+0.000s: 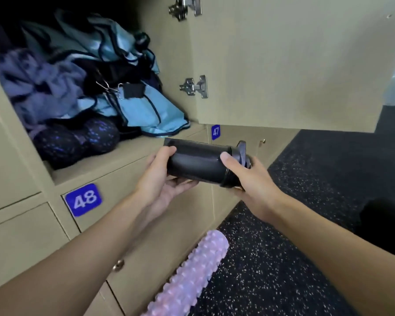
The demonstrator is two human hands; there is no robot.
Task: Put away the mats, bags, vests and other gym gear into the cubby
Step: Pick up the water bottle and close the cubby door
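Observation:
A black shaker bottle (198,161) lies on its side in both my hands, just in front of the open cubby (128,153). My left hand (162,179) cups its base end from below, thumb on top. My right hand (249,176) grips the lid end. Inside the cubby sit light blue vests (144,110), a purple cloth (39,85), black straps with clips (114,87) and a dark speckled peanut roller (78,140).
The cubby door (294,65) stands open to the right, above the bottle. A pink knobbed foam roller (189,274) lies on the black speckled floor (271,258) against the lower lockers. Blue number plates 48 (83,199) and 47 (215,132) mark the closed lockers.

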